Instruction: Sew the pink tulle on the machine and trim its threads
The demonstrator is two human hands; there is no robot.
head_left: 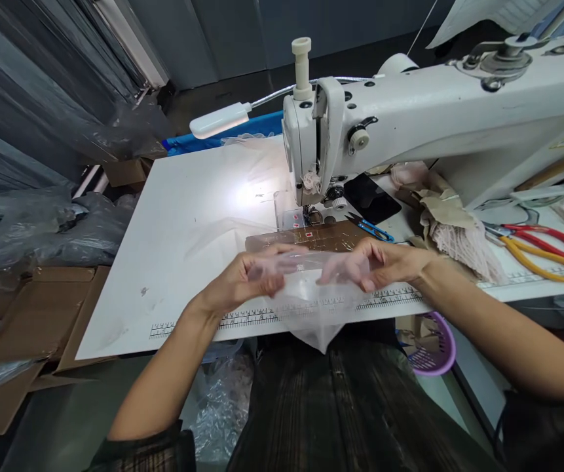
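Note:
A piece of sheer white fabric [318, 314] is stretched between my two hands, just over the front edge of the sewing table. My left hand [257, 272] pinches its left side, with the fingers partly behind the thin cloth. On the other side my right hand [365, 265] grips the cloth between thumb and fingers. A pointed corner of the fabric hangs down past the table edge. Beyond my hands stands a white sewing machine [384, 124], its needle area above a brown plate [262, 242]. More sheer cloth lies on the table left of the needle.
Blue thread snips [373, 228] and a black phone [373, 198] lie right of the needle. Scissors with red and yellow handles [547, 252] rest farther right, near fabric scraps [453, 229]. A lamp [220, 120] lights the white table [129, 262]. Cardboard boxes [40, 314] stand left; a purple basket [439, 347] is below.

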